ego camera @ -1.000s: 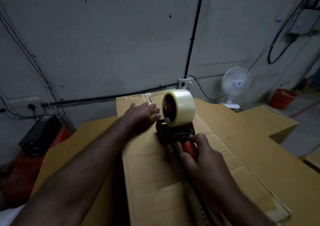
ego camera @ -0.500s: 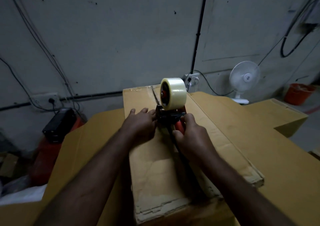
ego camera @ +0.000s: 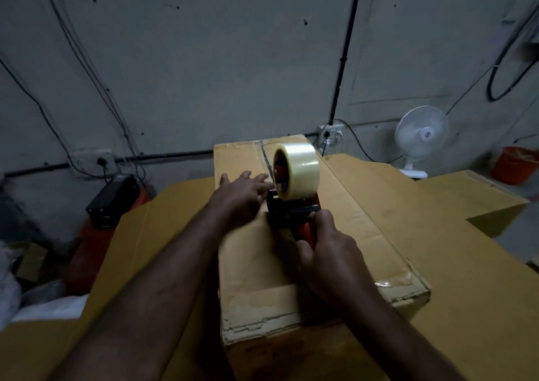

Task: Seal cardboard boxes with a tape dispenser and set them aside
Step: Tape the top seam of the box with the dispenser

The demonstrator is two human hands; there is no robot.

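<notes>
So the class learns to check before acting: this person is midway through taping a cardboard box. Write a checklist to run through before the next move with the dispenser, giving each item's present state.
1. Right hand grips the tape dispenser by its red handle: ok.
2. Left hand lies flat on the cardboard box, steadying it: ok.
3. Dispenser sits in line with the centre seam: ok.
4. Tape roll holds plenty of tape: ok.
5. Tape stuck down behind the dispenser: cannot tell, that stretch is hidden.
</notes>
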